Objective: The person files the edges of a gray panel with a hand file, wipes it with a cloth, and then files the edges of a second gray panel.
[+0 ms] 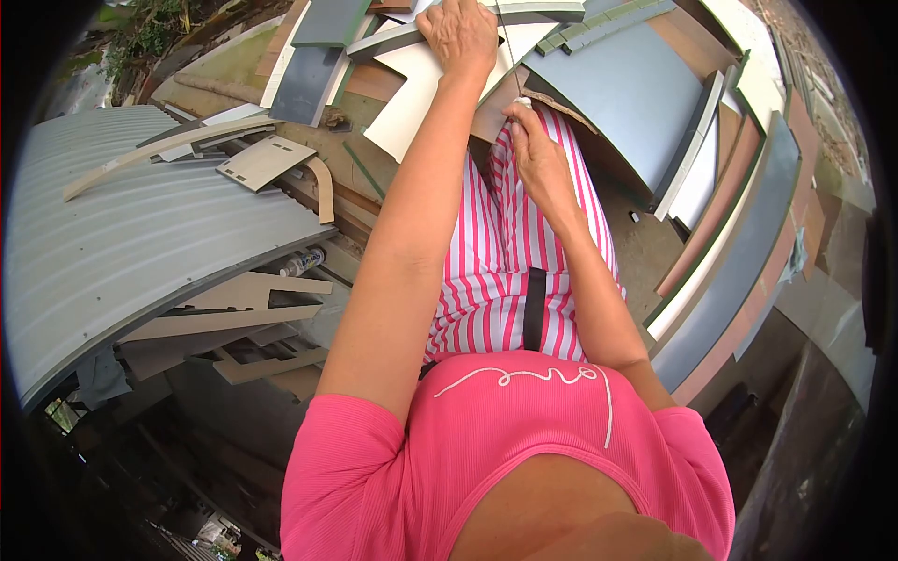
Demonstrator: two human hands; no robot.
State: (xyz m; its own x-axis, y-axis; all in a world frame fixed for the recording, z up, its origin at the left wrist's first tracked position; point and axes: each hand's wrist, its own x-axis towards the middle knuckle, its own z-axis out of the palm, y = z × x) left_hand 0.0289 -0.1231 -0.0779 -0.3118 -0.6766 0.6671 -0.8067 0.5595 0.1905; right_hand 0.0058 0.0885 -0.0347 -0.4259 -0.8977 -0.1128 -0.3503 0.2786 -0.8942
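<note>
My left hand (458, 39) is stretched forward, its fingers curled over a long grey strip of board (398, 39). Close to my right knee, my right hand (543, 159) is closed around the white end of a thin, dark, rod-like tool (511, 54). That tool runs up past the left hand to the top edge of the view, where its far end is out of sight. Under and beside the left hand lies a cream board (402, 117). A large grey-blue panel (617, 93) rests to the right of my right hand.
Piled offcuts surround my legs. A corrugated metal sheet (168, 224) spreads at left, with a curved strip (168, 145) and a slotted board (267, 162) near its edge. A plastic bottle (303, 261) lies below. Long boards (748, 271) stand along the right.
</note>
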